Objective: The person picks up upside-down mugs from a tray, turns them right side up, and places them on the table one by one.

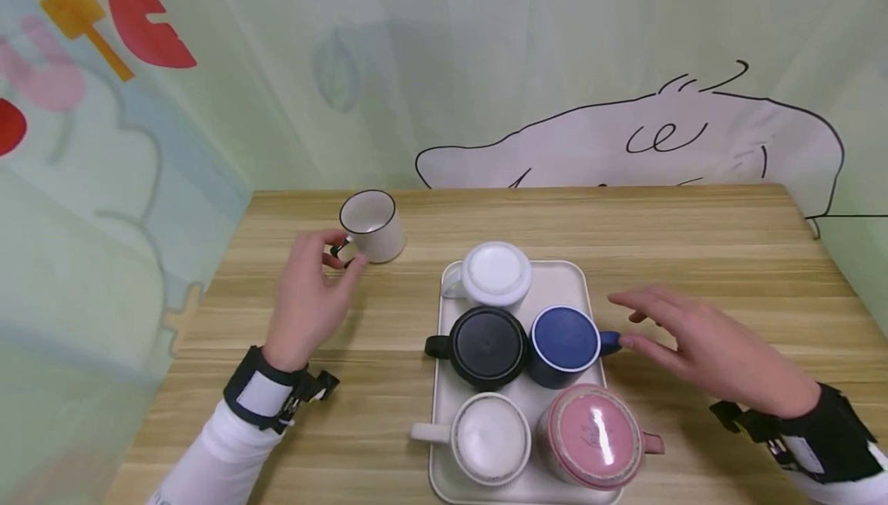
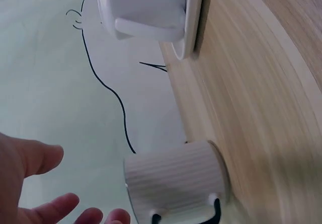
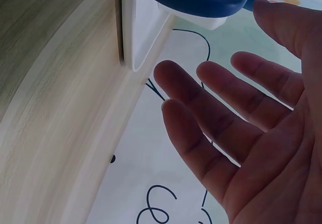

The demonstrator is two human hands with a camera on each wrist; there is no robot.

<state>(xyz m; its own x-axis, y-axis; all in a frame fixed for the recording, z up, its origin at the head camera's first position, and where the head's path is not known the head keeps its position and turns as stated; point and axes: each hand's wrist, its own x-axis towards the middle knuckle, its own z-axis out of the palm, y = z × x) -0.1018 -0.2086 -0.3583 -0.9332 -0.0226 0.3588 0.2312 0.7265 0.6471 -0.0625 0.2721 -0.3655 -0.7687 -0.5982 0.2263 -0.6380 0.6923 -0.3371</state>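
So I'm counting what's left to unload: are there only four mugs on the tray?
No, the tray holds five upside-down mugs: two white, one black, one blue and one pink.

left hand (image 1: 311,289): fingers loosely curled, holding nothing | right hand (image 1: 701,339): fingers spread, extended, palm down
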